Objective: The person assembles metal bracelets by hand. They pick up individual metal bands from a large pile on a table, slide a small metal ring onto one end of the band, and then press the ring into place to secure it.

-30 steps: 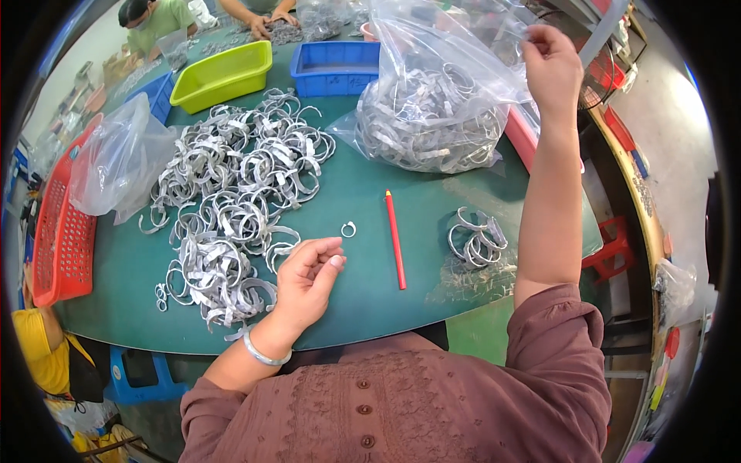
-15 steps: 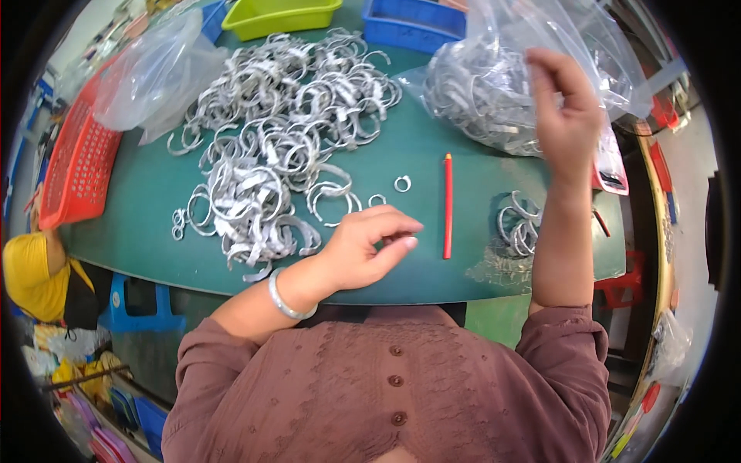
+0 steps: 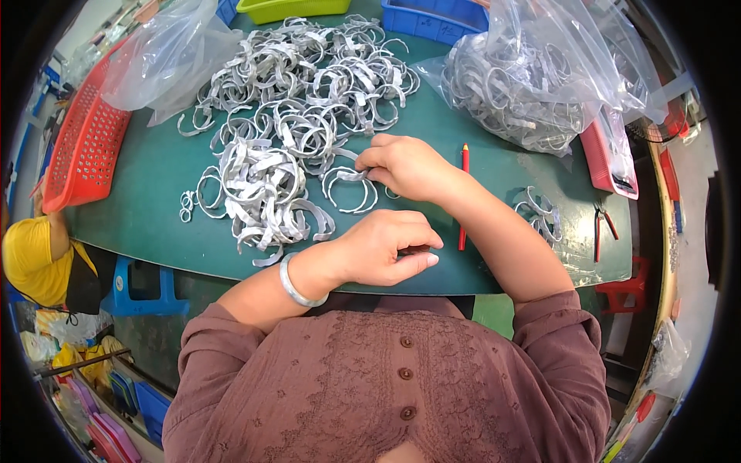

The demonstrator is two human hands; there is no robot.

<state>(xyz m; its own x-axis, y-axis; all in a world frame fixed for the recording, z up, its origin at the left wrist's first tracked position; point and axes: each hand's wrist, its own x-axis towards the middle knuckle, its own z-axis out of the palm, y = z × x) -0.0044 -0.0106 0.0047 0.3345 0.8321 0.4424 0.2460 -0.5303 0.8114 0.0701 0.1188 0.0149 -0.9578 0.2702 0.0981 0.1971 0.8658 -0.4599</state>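
On the dark green desk (image 3: 154,185), a large heap of silvery-grey, flat-banded open rings (image 3: 293,92) spreads from 9 o'clock to 12, its long axis running from 7 to 1, inner pieces buried. A clear plastic bag (image 3: 513,96) packed with similar rings sits at 2 o'clock, its top cut off. The left hand (image 3: 386,251) hovers near the front edge, fingers curled toward 3 o'clock, a narrow gap between thumb and forefinger. The right hand (image 3: 409,166) reaches toward 10 o'clock, palm down, fingertips touching a loose silvery-grey ring (image 3: 347,177) just beside the heap; whether they grip it, I cannot tell. That ring bows toward 6 o'clock, its opening hard to make out. A slim red pencil (image 3: 465,160) points to 12, the right forearm hiding its middle.
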